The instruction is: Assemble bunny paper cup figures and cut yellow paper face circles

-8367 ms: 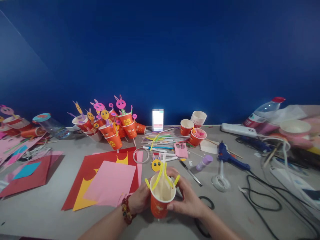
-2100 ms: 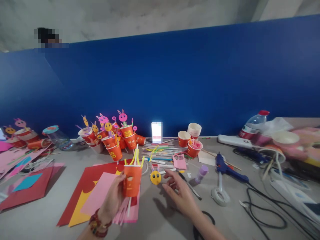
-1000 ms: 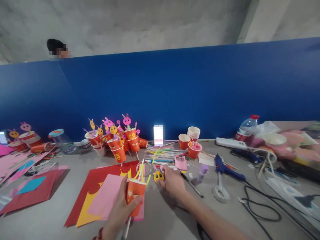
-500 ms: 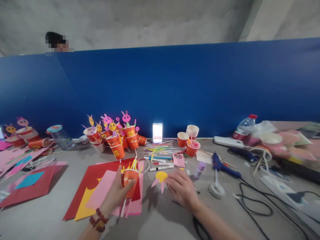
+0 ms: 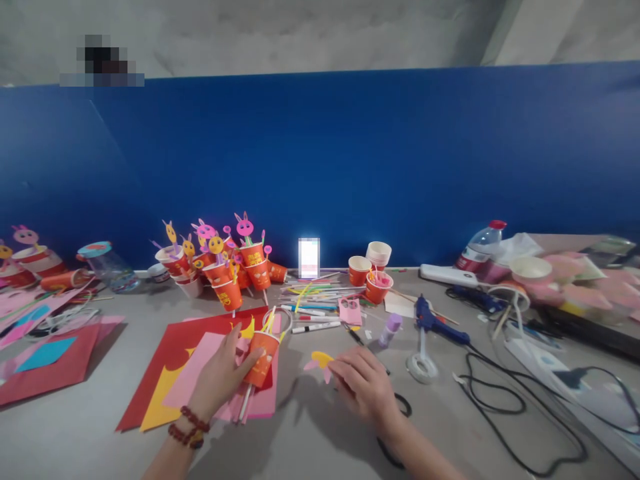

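Two hands over a grey table [image 5: 310, 437]. Left hand [image 5: 220, 377]: fingers wrapped round an orange paper cup [image 5: 261, 359], held tilted above red and pink paper sheets [image 5: 175, 347], yellow strips at its rim, white straw below. Right hand [image 5: 365, 388]: fingertips pinched on a yellow face cutout [image 5: 320, 361] (pink ears), just right of the cup. Blue glue gun [image 5: 435, 321] lies beyond.

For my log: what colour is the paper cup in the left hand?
The paper cup is orange-red, best seen in the head view.
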A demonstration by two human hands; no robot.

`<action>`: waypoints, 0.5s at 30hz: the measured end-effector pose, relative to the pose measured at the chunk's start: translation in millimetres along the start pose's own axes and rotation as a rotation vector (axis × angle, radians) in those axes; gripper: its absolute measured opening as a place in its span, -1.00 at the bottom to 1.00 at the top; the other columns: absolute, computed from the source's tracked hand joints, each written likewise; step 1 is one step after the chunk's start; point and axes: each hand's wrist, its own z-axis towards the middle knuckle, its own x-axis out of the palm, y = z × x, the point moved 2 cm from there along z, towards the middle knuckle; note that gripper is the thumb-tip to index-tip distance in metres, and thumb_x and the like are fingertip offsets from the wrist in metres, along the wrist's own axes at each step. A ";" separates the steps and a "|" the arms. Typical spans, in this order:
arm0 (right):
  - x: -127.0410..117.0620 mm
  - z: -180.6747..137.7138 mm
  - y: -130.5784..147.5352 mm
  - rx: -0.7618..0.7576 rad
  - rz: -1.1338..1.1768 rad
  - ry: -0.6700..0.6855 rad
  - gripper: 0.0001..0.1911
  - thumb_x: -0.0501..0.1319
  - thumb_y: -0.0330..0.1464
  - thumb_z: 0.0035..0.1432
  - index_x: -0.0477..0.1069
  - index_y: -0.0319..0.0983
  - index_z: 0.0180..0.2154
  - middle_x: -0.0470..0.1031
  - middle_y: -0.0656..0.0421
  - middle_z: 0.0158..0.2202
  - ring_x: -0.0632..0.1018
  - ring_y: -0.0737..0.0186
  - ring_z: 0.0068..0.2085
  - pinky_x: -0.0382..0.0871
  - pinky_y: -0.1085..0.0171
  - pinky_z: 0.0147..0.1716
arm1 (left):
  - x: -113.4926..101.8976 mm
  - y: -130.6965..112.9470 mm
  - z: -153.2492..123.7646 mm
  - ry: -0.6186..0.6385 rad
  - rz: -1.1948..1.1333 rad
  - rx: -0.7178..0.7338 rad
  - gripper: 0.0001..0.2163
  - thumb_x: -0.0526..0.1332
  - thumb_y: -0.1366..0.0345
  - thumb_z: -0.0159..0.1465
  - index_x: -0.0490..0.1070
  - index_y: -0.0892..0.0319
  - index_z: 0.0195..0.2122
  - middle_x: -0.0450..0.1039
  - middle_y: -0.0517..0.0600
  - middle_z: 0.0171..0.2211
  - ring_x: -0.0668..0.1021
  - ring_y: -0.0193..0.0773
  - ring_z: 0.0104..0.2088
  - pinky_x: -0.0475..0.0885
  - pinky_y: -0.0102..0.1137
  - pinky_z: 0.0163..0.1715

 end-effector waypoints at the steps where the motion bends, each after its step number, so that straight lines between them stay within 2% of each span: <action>1: 1.3 -1.3 -0.5 0.032 -0.002 0.036 -0.80 0.12 -0.48 0.28 0.47 -0.17 -0.14 0.60 0.08 -0.28 0.53 0.14 -0.27 0.44 0.17 -0.23 | 1.7 1.3 -1.6 -0.002 -0.009 0.012 -0.33 0.03 -0.13 0.29 0.02 0.16 0.32 0.35 0.24 0.16 0.55 0.07 0.02 0.43 -0.11 -0.03; 3: 2.9 -3.0 -1.2 0.084 -0.004 0.088 -0.79 0.10 -0.46 0.30 0.49 -0.16 -0.14 0.60 0.08 -0.27 0.53 0.13 -0.25 0.45 0.15 -0.20 | 4.3 2.5 -5.6 -0.071 -0.012 0.052 -0.34 0.01 -0.10 0.33 -0.02 0.18 0.33 0.26 0.28 0.22 0.48 0.09 0.11 0.40 -0.06 0.05; 6: 3.6 -3.5 -2.7 0.143 0.005 0.093 -0.78 0.08 -0.44 0.33 0.50 -0.18 -0.17 0.59 0.07 -0.28 0.53 0.14 -0.26 0.43 0.17 -0.20 | 4.4 -2.1 -13.0 -0.281 0.041 0.189 -0.35 0.04 -0.07 0.33 0.00 0.19 0.34 0.15 0.28 0.29 0.27 0.15 0.28 0.24 0.05 0.20; 7: 4.2 -3.4 -3.6 0.160 0.001 0.094 -0.78 0.07 -0.44 0.33 0.50 -0.18 -0.17 0.58 0.07 -0.29 0.53 0.14 -0.26 0.43 0.18 -0.20 | 4.9 -4.7 -15.1 -0.314 0.061 0.233 -0.36 0.06 -0.05 0.33 0.01 0.17 0.34 0.15 0.27 0.30 0.22 0.14 0.31 0.20 0.06 0.23; 10: 9.6 -2.9 -5.4 0.182 -0.071 0.169 -0.78 0.08 -0.48 0.30 0.49 -0.20 -0.16 0.57 0.06 -0.29 0.52 0.12 -0.25 0.40 0.18 -0.20 | 10.0 -10.1 -16.9 -0.282 0.107 0.286 -0.37 0.10 -0.01 0.34 0.00 0.13 0.35 0.16 0.24 0.29 0.22 0.13 0.31 0.20 0.07 0.24; 15: 27.6 -3.6 -1.2 0.193 -0.265 0.468 -0.85 0.23 -0.54 0.17 0.48 -0.21 -0.26 0.56 0.09 -0.31 0.51 0.09 -0.27 0.37 0.20 -0.26 | 19.4 -6.2 -14.4 -0.347 0.120 0.302 -0.29 0.12 -0.03 0.31 -0.09 0.16 0.38 0.08 0.30 0.31 0.19 0.22 0.31 0.23 0.13 0.21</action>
